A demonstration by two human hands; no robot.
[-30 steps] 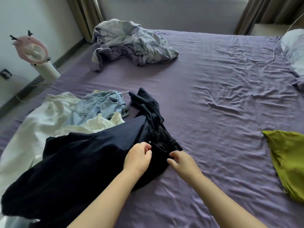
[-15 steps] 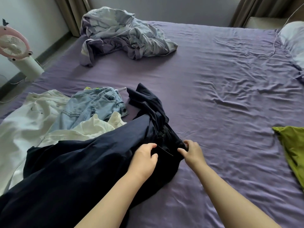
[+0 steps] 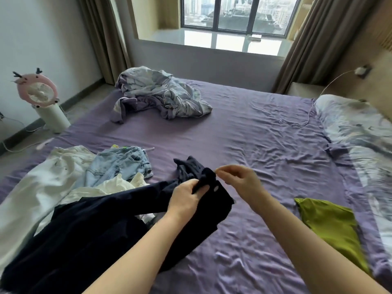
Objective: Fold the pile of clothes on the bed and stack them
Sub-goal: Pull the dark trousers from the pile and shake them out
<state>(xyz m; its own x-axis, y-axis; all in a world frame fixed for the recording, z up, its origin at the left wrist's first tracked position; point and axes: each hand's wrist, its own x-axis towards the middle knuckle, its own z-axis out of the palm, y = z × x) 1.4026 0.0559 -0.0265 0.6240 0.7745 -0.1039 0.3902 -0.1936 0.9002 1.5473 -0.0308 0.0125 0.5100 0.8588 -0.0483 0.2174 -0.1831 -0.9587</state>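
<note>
Since half a second ago the view is tilting up, so the window [image 3: 231, 15] and curtains [image 3: 314, 43] are now showing, and the dark garment [image 3: 101, 225] is rising off the bed [image 3: 244, 145] at its near end instead of lying bunched there. The left hand [image 3: 186, 200] is gripping a fold of that dark cloth, its fingers [image 3: 201, 190] curling tightly round the bunched edge. The right hand [image 3: 244, 183] is pulling away from the cloth: its fingers [image 3: 224, 169] are pinching together just beside the raised edge, and whether they are holding a thin bit of fabric is too blurred to tell. The rest of the garment is trailing down left over the white clothes [image 3: 38, 187] and beside the jeans [image 3: 118, 164]. A green garment [image 3: 331, 225] is lying well apart on the right.
</note>
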